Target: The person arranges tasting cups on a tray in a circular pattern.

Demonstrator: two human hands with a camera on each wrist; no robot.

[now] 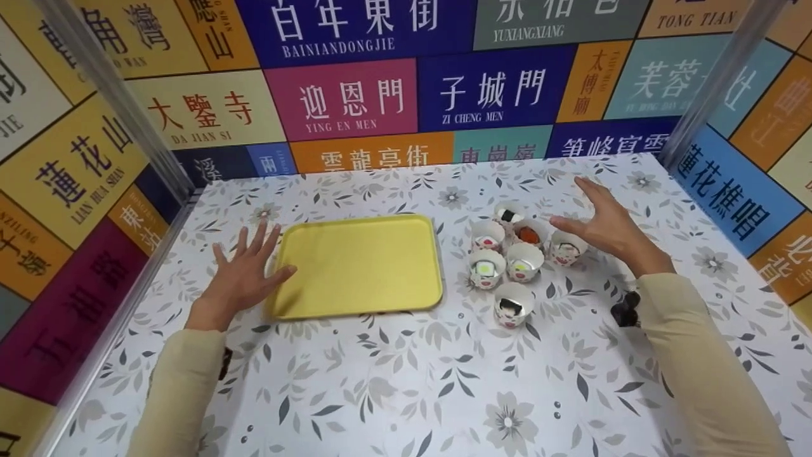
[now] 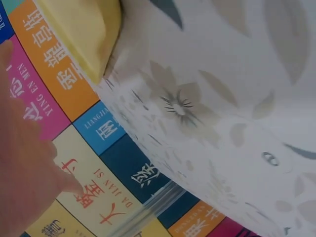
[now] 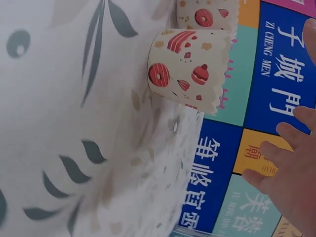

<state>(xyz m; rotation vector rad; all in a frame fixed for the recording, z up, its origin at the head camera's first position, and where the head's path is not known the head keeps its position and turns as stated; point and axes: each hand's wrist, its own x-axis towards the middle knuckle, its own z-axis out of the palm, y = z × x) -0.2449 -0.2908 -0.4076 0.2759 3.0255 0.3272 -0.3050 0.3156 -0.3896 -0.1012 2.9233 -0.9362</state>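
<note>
My left hand (image 1: 244,273), fingers spread, hovers over the left edge of a yellow tray (image 1: 361,266); nothing is in its grasp. The tray's corner (image 2: 94,37) shows at the top of the left wrist view. To the right of the tray stand several patterned paper baking cups, each with a small sushi-like piece inside. My right hand (image 1: 606,225) holds nothing, its thumb apart from the fingers, just behind and right of the rightmost cup (image 1: 566,251). In the right wrist view, a cup (image 3: 187,69) with cake and donut prints stands beyond the spread fingers.
The cups stand close together, with one cup (image 1: 512,308) nearest the front and an orange-topped piece (image 1: 527,235) toward the back. A floral cloth (image 1: 380,393) covers the table. Colourful sign panels (image 1: 355,95) and clear corner posts (image 1: 717,82) border it behind and at the sides.
</note>
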